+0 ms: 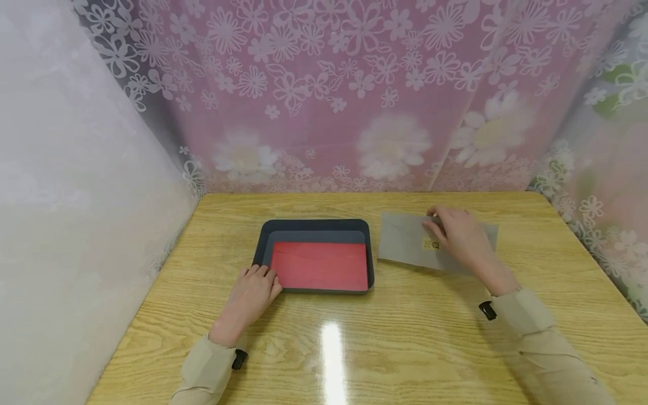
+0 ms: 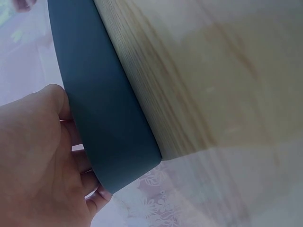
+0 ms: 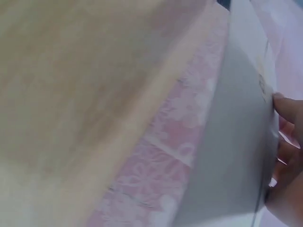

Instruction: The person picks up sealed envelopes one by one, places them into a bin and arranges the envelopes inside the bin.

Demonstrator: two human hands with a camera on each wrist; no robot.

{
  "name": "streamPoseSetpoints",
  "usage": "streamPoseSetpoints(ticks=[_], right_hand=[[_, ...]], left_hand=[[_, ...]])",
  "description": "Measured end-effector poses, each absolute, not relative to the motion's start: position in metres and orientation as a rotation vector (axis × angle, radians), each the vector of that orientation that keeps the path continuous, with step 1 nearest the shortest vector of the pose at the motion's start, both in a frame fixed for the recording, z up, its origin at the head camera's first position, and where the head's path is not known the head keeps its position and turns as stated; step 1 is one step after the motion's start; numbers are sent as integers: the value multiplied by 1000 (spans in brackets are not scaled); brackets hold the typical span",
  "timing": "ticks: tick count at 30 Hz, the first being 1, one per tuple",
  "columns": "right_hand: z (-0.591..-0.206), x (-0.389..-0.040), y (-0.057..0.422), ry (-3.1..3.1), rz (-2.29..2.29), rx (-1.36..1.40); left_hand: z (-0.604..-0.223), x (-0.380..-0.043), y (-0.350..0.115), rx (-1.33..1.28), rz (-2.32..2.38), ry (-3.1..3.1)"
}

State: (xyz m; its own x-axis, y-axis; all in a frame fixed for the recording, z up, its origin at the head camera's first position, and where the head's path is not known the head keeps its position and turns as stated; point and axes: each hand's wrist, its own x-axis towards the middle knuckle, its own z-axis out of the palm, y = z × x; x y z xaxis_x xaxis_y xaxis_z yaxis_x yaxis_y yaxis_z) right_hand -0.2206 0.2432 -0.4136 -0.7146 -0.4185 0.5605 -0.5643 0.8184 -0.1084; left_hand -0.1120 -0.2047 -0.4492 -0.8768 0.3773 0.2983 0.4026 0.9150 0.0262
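Observation:
A dark grey tray [image 1: 317, 225] lies on the wooden table, with a flat red envelope [image 1: 320, 266] inside it. My left hand [image 1: 253, 291] grips the tray's front left corner, fingers curled over the rim. In the left wrist view, the fingers of that hand [image 2: 40, 156] go behind the tray's wall [image 2: 106, 109]. To the tray's right, my right hand [image 1: 462, 239] pinches a grey envelope [image 1: 402, 239] by its far long edge. A small yellow printed label [image 1: 431, 243] shows on its face. In the right wrist view, the envelope [image 3: 232, 127] stands tilted over the table, partly hidden by the hand.
The wooden table [image 1: 405, 343] reaches back to a pink floral curtain [image 1: 314, 129]. A whitish sheet [image 1: 91, 185] hangs along the left side, and more floral cloth [image 1: 607, 185] along the right. Light reflects off the table near its front.

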Motion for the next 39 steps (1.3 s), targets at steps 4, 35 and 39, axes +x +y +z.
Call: streamPoseSetpoints(ticks=[4, 35, 39], right_hand=[[-400, -223, 232, -2364, 357, 690], [-385, -224, 53, -2308, 722, 887], [-393, -225, 40, -2335, 778, 956]], left_hand=[[-452, -113, -206, -575, -124, -2790], [-454, -114, -207, -567, -127, -2766], [-453, -113, -207, -580, -112, -2743]])
